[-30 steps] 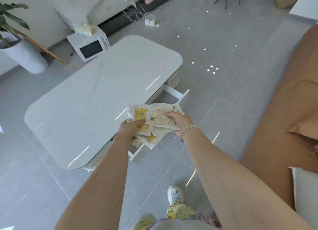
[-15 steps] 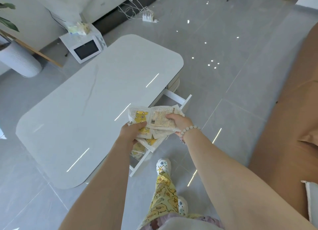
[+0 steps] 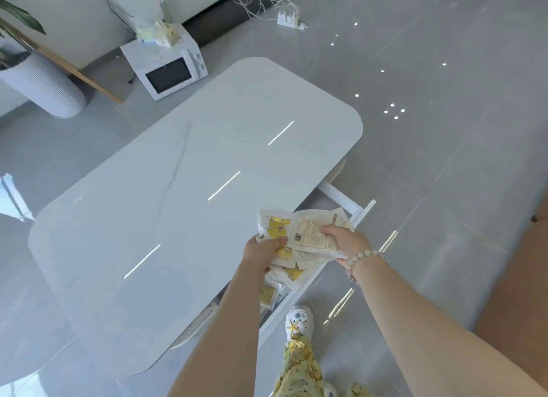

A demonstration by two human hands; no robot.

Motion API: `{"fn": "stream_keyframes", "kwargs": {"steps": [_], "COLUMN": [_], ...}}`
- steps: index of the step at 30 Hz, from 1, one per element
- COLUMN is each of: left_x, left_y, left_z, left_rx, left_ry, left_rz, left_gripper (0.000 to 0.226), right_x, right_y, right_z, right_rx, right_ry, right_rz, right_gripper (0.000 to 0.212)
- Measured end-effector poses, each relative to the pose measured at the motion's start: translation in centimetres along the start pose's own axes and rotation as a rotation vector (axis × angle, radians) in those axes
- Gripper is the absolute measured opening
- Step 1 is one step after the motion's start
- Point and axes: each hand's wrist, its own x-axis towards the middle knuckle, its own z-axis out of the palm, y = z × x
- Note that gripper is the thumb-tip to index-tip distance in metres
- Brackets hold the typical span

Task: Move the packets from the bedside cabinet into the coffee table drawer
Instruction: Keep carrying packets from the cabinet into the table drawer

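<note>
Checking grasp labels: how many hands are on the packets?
2: left hand grips the packets at their left edge, right hand at their right side, over the open drawer.

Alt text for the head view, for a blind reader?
The left hand and right hand grip a bundle of packets over the open drawer of a white coffee table; more packets lie inside it. A microwave sits on the floor beyond.

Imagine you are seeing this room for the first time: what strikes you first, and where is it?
A bundle of crinkly white-and-yellow plastic packets stands out first, gripped by the left hand and the right hand above the open white drawer. The glossy white rounded coffee table top fills the middle, and a white microwave oven sits on the grey floor beyond it.
</note>
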Motion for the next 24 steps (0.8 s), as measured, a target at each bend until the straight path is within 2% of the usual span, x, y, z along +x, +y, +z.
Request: {"fn": "stream_keyframes", "kwargs": {"steps": [2, 4, 7, 10, 13, 14, 17, 18, 21, 24], "left_x": [1.9, 3.6, 5.2, 7.4, 10.1, 11.1, 14.3, 15.5, 19.4, 23.4], "left_y": [-0.2, -0.5, -1.5, -2.6, -4.1, -4.8, -7.5, -8.5, -11.4, -13.7], "left_z": [0.5, 1.2, 2.3, 3.3, 3.6, 3.5, 3.3, 3.2, 3.3, 3.5], "left_rx": [0.004, 0.001, -0.016, -0.076, -0.134, -0.171, -0.270, -0.282, -0.282, -0.265], "left_ry": [-0.009, -0.007, -0.016, -0.018, 0.035, 0.063, 0.130, 0.157, 0.209, 0.234], "left_rz": [-0.026, -0.058, -0.140, -0.202, -0.244, -0.267, -0.320, -0.332, -0.359, -0.386], "left_gripper": [0.031, 0.036, 0.041, 0.058, 0.058, 0.058, 0.062, 0.059, 0.050, 0.064], "right_x": [1.7, 3.1, 4.2, 6.3, 8.8, 10.0, 13.7, 15.2, 20.2, 25.4], "right_y": [0.4, 0.7, 1.1, 1.2, 1.0, 1.1, 1.7, 1.9, 2.5, 3.5], "right_z": [0.1, -0.2, -0.8, -1.3, -0.4, 0.0, 1.3, 1.8, 3.4, 4.9], "right_rx": [-0.002, 0.011, 0.017, 0.001, -0.033, -0.061, -0.217, -0.283, -0.492, -0.614], "right_ry": [0.042, 0.063, 0.090, 0.109, 0.067, 0.047, -0.033, -0.070, -0.144, -0.179], "right_rz": [0.024, 0.056, 0.109, 0.140, 0.157, 0.162, 0.144, 0.135, 0.112, 0.125], "right_gripper": [0.038, 0.031, 0.043, 0.050, 0.054, 0.050, 0.014, 0.013, 0.040, 0.069]}}
